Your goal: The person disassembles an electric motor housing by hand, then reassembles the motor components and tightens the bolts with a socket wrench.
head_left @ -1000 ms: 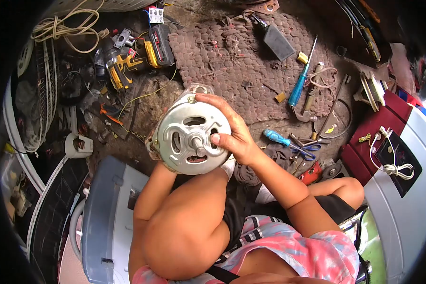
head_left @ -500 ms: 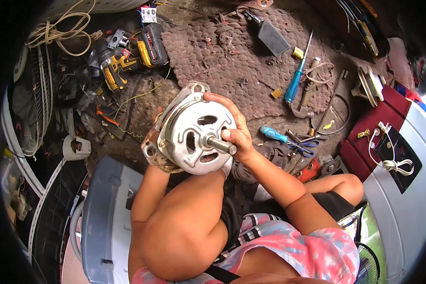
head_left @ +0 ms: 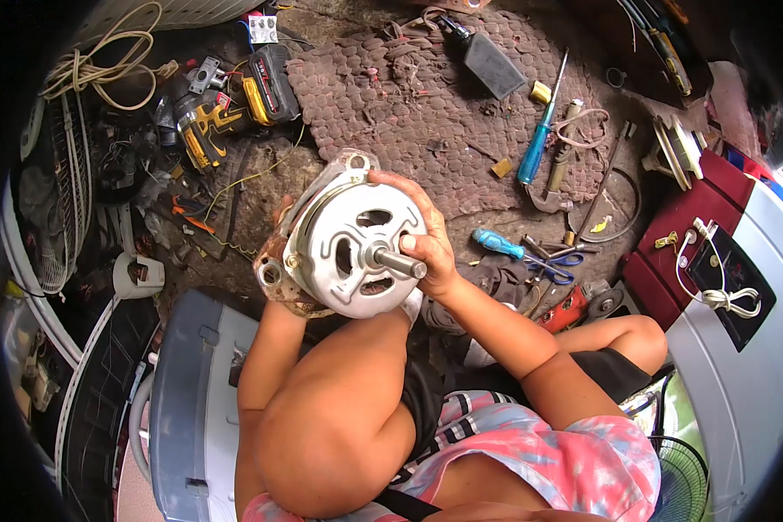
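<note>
An electric motor [head_left: 331,277] with a silvery slotted cover and a rusty mounting flange is held up above my bent knee. Its thick metal shaft [head_left: 400,263] points toward the lower right. My right hand [head_left: 432,233] grips the right side of the cover, fingers over the upper rim and thumb on the face beside the shaft. Behind the flange on the other side is my left hand [head_left: 283,209], closed against the motor; only a few fingertips show, the rest being hidden by it.
A woven mat [head_left: 365,104] lies ahead, bearing a blue screwdriver [head_left: 535,155] and a hammer [head_left: 558,178]. Right of my knee are another screwdriver [head_left: 498,244], scissors [head_left: 555,268] and a red grinder [head_left: 567,309]. A yellow cordless drill [head_left: 204,130] lies upper left.
The motor and both hands appear slightly further left in the view, along with the surrounding floor items. The hold on the motor looks the same.
</note>
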Demonstrator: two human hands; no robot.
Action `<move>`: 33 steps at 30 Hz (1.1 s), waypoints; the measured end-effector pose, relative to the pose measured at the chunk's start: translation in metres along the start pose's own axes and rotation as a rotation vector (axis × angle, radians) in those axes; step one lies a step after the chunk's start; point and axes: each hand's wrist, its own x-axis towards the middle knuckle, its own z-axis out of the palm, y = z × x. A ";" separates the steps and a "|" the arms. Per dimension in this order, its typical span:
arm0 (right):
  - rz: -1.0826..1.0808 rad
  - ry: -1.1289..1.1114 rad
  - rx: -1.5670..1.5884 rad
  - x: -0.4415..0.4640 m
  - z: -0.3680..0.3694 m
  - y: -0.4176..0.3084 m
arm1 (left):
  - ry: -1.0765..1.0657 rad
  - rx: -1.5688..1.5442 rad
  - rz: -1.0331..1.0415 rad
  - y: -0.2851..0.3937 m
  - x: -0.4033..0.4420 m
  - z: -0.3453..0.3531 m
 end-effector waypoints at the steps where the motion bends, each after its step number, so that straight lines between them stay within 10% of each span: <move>1: 0.006 -0.004 0.015 0.000 0.000 0.000 | 0.000 0.002 -0.001 0.000 0.000 0.000; 21: -0.187 0.020 -0.266 0.001 -0.012 0.010 | -0.008 0.013 -0.022 -0.009 0.011 0.006; 33: -0.021 0.417 -0.061 0.003 -0.045 0.017 | -0.031 0.089 -0.067 -0.006 0.058 0.025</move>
